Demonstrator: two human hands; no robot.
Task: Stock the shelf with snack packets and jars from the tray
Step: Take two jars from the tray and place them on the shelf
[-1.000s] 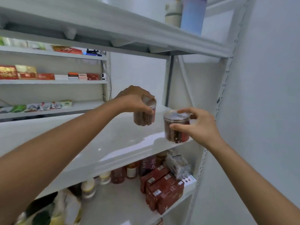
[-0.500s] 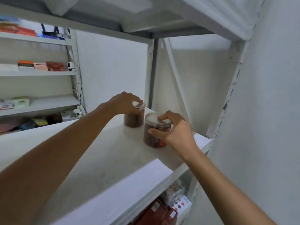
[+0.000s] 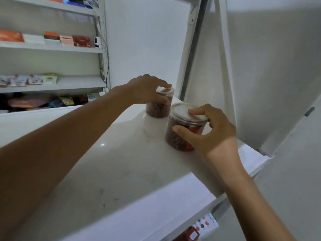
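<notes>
Two clear plastic jars of brown snacks stand upright on the white shelf [image 3: 107, 167], near its back right corner. My left hand [image 3: 147, 89] grips the farther jar [image 3: 157, 109] from above, fingers over its lid. The nearer jar [image 3: 180, 134] has a clear lid and a red label. My right hand [image 3: 206, 129] holds it, thumb across its side and fingers on the lid. The two jars stand close together, almost touching. No tray is in view.
A white upright post [image 3: 189, 42] and the wall close off the shelf's back right. Another shelving unit at the left [image 3: 52, 47] carries boxes and packets, with a small white camera [image 3: 97, 42] on it. Boxes [image 3: 199, 230] show on the lower shelf.
Both hands carried the jars from the air onto the shelf and set them down near the back right corner. The view has tilted up and closer to the shelf.
</notes>
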